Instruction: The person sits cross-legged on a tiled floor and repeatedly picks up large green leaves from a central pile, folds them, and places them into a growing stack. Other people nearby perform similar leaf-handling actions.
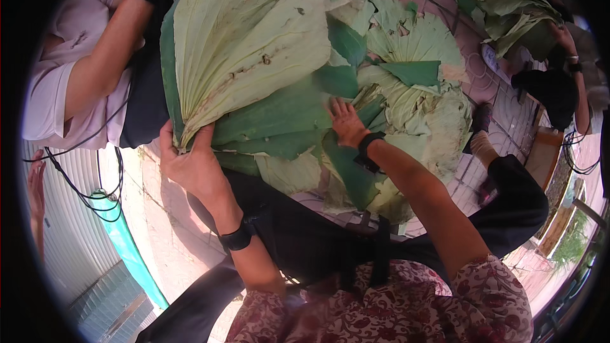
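My left hand (198, 168) pinches the base of a folded, pale-green, brown-spotted leaf (254, 51), fanned out ahead of it. Right hand (348, 126) spread on a dark-green leaf (273, 117), beside a crumpled pale-green leaf pile (419, 111). Neighbour's bare forearm (125, 38) close at left.

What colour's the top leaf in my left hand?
The top leaf is pale yellow-green with brown marks: head view.

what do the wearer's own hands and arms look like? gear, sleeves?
Left hand and right hand are bare, ungloved. Each wrist has a black strap. The sleeves are pale with a dark red floral pattern, leaving the forearms uncovered.
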{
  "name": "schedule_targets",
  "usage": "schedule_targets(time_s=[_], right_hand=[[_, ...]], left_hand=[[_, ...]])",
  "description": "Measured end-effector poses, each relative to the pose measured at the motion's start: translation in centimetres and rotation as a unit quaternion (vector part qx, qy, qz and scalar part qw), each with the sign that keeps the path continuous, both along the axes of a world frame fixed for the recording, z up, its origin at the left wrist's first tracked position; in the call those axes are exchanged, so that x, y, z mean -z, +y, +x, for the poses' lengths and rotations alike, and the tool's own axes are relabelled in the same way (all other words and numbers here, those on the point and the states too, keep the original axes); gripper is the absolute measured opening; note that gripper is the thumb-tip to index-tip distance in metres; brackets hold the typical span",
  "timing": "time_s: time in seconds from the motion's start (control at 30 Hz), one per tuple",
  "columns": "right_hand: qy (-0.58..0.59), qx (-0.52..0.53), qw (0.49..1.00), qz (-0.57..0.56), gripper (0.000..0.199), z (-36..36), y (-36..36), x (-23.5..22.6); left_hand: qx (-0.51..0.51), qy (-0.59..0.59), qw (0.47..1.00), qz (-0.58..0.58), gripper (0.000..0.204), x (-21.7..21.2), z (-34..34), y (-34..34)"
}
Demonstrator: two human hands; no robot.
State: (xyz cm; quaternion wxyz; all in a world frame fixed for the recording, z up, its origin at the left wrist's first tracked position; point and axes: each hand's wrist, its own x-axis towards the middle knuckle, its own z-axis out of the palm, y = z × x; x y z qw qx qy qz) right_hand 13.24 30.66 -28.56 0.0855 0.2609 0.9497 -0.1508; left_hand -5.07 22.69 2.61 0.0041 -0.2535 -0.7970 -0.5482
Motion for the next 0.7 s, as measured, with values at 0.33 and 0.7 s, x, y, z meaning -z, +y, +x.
schedule_targets(time_s=[0.33, 0.7], right_hand=[[0.103, 0.047, 0.987, -0.116, 0.025, 1.5, -1.6, -1.0], [0.109, 0.199, 0.944, -0.239, 0.034, 14.1, 0.4, -11.8]], left_hand=[[0.032, 0.012, 0.999, 0.001, 0.034, -0.2, -0.2, 0.3], [0.067, 0.027, 0.995, 0.069, 0.032, 2.1, -2.2, -1.1]])
